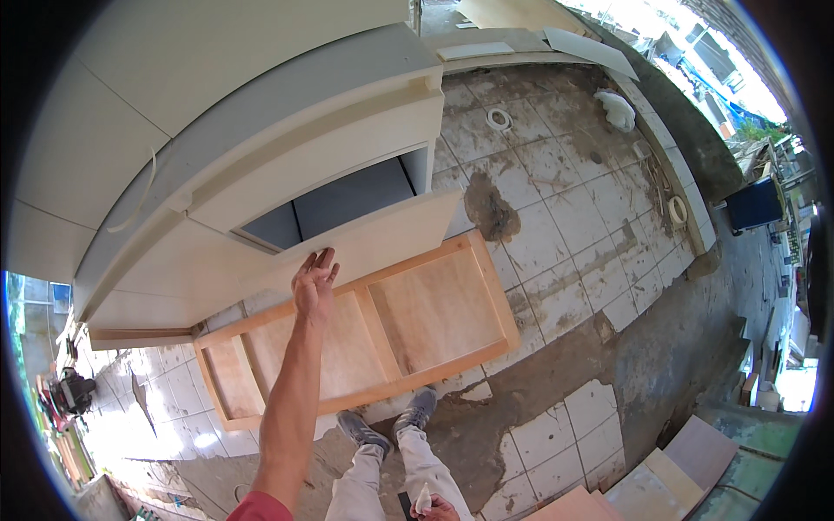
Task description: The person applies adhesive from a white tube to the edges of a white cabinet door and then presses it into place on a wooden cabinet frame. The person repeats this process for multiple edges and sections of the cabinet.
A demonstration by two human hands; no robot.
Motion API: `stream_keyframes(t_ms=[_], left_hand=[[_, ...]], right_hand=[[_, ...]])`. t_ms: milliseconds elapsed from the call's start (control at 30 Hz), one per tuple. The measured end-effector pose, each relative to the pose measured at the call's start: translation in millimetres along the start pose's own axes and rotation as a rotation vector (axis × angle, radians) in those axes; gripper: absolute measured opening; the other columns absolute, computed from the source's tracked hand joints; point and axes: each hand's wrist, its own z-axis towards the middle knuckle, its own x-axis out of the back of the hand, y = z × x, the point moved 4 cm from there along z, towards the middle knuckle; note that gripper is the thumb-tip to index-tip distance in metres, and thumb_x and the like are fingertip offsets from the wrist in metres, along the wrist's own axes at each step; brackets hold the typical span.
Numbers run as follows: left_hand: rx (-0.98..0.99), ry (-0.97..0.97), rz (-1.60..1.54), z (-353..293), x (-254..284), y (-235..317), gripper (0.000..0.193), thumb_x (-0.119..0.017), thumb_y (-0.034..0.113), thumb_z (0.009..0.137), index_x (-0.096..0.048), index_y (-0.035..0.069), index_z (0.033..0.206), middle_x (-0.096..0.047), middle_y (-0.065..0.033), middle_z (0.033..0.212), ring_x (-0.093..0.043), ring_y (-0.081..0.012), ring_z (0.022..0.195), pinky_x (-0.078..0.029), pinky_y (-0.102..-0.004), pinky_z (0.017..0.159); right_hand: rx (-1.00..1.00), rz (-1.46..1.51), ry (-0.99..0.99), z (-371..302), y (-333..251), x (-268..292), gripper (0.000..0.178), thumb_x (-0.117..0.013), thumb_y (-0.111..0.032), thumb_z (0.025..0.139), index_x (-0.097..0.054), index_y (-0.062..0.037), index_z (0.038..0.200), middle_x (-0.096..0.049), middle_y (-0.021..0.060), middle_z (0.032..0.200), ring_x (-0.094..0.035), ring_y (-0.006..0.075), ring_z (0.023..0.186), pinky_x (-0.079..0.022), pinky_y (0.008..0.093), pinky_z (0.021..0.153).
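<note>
My left hand (314, 285) reaches out with its fingers extended, at the top edge of a cream-coloured drop-down panel (395, 227). The panel tilts outward from a large cream cabinet (252, 165), showing a dark opening (352, 198) behind it. Low in the view, close to my legs, my right hand (441, 508) is closed around a small white bottle with a pointed tip (423, 498). Part of that hand is cut off by the lower edge. A dark flat piece (405, 504) lies beside it; I cannot tell whether the hand holds it too.
An unfinished wooden frame with plywood panels (434, 304) lies on the floor between my feet and the cabinet. Dirty white tiles (565, 217) carry a white ring-shaped roll (499, 120), a white bag (616, 111) and scraps. Boards (660, 478) lean at the lower right.
</note>
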Motion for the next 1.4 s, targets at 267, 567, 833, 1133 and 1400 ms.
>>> stream_keyframes(t_ms=[267,567,833,1133,1400], left_hand=[[-0.064,0.022,0.114,41,-14,14,0.093,-0.058,-0.011,0.075,-0.012,-0.011,0.157,-0.04,-0.0272,0.155,-0.042,-0.0348,0.146,-0.038,-0.0462,0.113],[-0.084,-0.017,0.332,82,-27,28,0.094,-0.059,-0.012,0.076,-0.014,-0.007,0.158,-0.029,-0.024,0.162,-0.038,-0.0384,0.148,-0.043,-0.048,0.111],[-0.021,-0.06,0.602,47,26,3,0.071,-0.05,0.003,0.089,-0.03,-0.001,0.157,-0.039,-0.0166,0.159,-0.048,-0.0334,0.142,-0.05,-0.04,0.101],[0.413,-0.135,1.078,-167,279,-154,0.014,-0.061,0.009,0.09,-0.068,0.005,0.102,-0.07,-0.0075,0.094,-0.069,-0.0191,0.08,-0.056,-0.0326,0.067],[0.746,-0.248,1.238,-353,258,-218,0.065,-0.075,0.02,0.07,-0.064,0.003,0.132,-0.074,-0.0152,0.115,-0.072,-0.0271,0.105,-0.056,-0.0365,0.092]], right_hand=[[-0.009,-0.015,0.003,-3,-10,-4,0.052,-0.066,-0.006,0.092,-0.046,-0.0102,0.139,-0.061,0.0085,0.111,-0.063,0.0213,0.097,-0.055,0.0333,0.084],[-0.009,-0.033,-0.011,0,-17,-10,0.044,-0.065,-0.009,0.093,-0.05,-0.0082,0.135,-0.061,0.0082,0.113,-0.062,0.021,0.1,-0.053,0.0332,0.087],[0.036,0.003,0.0,0,-17,-28,0.038,-0.064,-0.011,0.095,-0.054,-0.0064,0.131,-0.062,0.008,0.115,-0.062,0.0207,0.103,-0.052,0.0332,0.089],[0.054,-0.011,-0.092,-9,-21,-61,0.033,-0.063,-0.014,0.096,-0.058,-0.0044,0.127,-0.062,0.0077,0.118,-0.061,0.0204,0.106,-0.05,0.0331,0.092],[0.032,-0.127,-0.16,-10,-16,-89,0.031,-0.062,-0.015,0.097,-0.06,-0.0035,0.126,-0.063,0.0077,0.118,-0.061,0.0205,0.107,-0.049,0.0334,0.094]])
